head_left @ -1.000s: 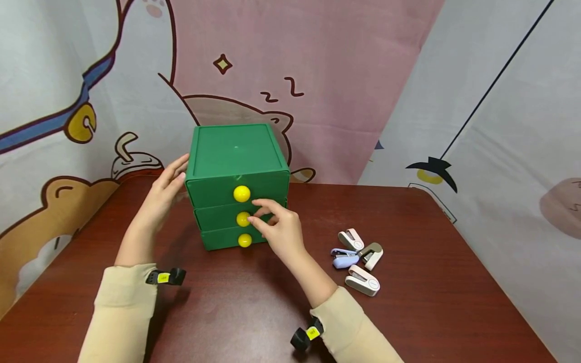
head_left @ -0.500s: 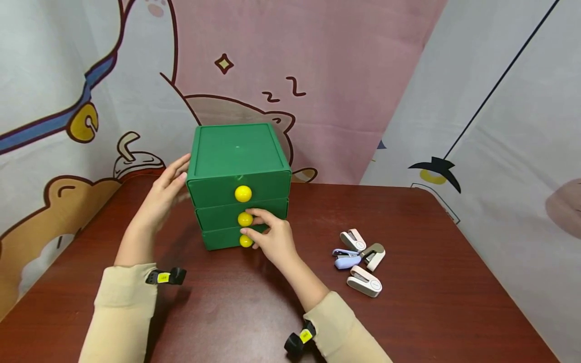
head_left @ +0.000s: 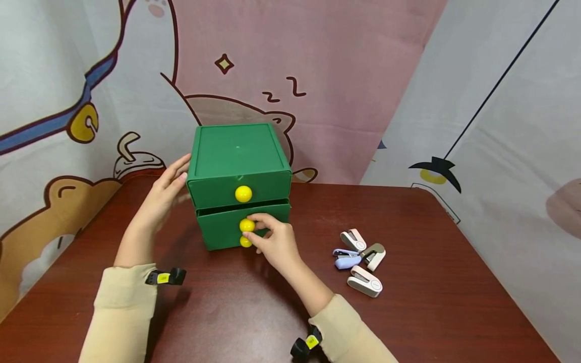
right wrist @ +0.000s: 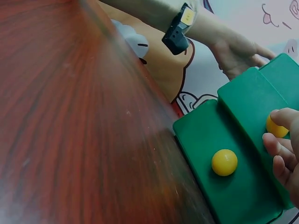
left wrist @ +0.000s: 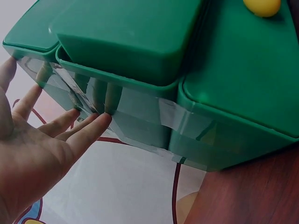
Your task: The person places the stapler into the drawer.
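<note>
A green three-drawer cabinet with round yellow knobs stands on the table. My right hand pinches the middle knob between thumb and fingers. The middle drawer sticks out a little past the other two, and a dark gap shows above its front. Along the cabinet's left side, my left hand rests its straight fingertips on the wall, which looks covered with clear tape or film in the left wrist view. The top drawer's knob and the bottom drawer's knob are untouched.
Right of the cabinet, several small staplers lie in a cluster: a white one in front, a blue one, a grey-and-white one and another white one behind. A cartoon-printed cloth hangs behind the dark red table.
My right hand has shifted onto the middle knob, pinched it and drawn the middle drawer slightly outward. My left hand stays at the cabinet's side.
</note>
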`<state>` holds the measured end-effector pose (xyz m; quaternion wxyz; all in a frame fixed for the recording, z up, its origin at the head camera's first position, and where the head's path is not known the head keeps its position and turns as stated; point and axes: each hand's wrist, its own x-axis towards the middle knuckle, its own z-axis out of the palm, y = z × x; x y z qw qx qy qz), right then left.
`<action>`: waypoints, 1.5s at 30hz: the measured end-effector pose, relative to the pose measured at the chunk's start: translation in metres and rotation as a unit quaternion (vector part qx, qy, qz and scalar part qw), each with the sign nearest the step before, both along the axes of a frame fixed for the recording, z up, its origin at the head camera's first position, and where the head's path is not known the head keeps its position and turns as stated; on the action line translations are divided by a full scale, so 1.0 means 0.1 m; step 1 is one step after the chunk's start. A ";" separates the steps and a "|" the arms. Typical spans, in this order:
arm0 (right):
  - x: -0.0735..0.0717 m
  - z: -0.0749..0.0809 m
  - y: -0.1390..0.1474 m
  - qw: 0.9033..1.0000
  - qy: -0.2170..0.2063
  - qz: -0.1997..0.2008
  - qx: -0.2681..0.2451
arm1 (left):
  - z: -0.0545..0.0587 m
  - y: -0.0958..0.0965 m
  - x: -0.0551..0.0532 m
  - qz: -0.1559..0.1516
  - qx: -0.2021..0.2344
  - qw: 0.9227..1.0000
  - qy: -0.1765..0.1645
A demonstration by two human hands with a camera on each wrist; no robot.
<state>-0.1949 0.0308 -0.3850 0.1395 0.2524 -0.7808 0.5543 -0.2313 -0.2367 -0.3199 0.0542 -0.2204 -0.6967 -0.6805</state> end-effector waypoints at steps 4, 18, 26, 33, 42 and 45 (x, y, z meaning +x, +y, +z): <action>0.07 0.01 0.05 1.000 0.015 0.008 0.017 | 0.00 0.00 0.00 -0.002 -0.001 1.000 -0.001; 0.37 0.12 0.23 0.997 0.031 0.032 0.068 | -0.01 0.00 0.00 -0.004 0.005 1.000 0.001; 0.47 0.14 0.28 0.995 0.024 0.041 0.085 | -0.01 0.00 0.00 -0.001 0.000 1.000 -0.003; 0.50 0.14 0.30 0.994 0.031 0.041 0.097 | -0.01 0.00 -0.01 -0.003 0.007 1.000 -0.003; 0.49 0.19 0.43 0.990 0.091 0.041 0.103 | -0.01 0.00 0.00 -0.003 0.004 1.000 -0.002; 0.50 0.23 0.52 0.990 0.103 0.044 0.085 | -0.01 0.00 0.00 -0.004 0.004 1.000 -0.002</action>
